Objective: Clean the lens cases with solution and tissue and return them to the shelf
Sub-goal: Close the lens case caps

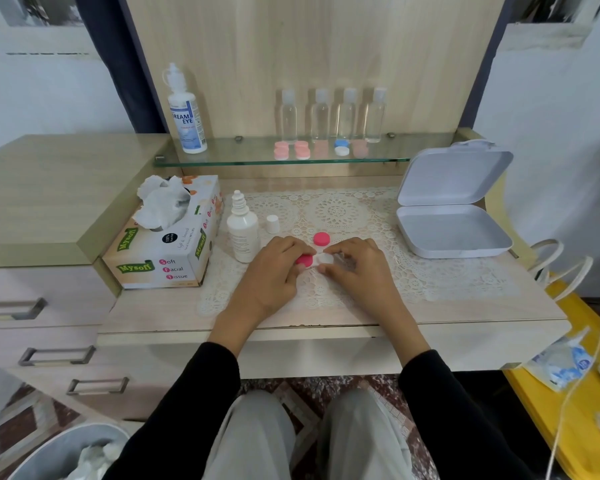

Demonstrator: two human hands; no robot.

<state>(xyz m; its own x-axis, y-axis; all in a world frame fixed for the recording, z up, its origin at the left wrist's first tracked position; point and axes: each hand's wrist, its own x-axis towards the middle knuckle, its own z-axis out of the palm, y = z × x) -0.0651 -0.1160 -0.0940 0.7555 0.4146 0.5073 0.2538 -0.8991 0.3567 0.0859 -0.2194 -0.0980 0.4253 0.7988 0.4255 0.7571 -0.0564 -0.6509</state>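
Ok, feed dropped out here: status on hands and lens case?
Left hand holds lens case, pink end; right hand pinches white end. Loose pink cap behind it. Nothing blocking.

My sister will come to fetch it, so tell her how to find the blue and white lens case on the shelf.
Look at the glass shelf on the wooden back panel. In front of the four clear plastic bottles lies a row of small round lens cases. The blue and white lens case is second from the right; every other one is pink.
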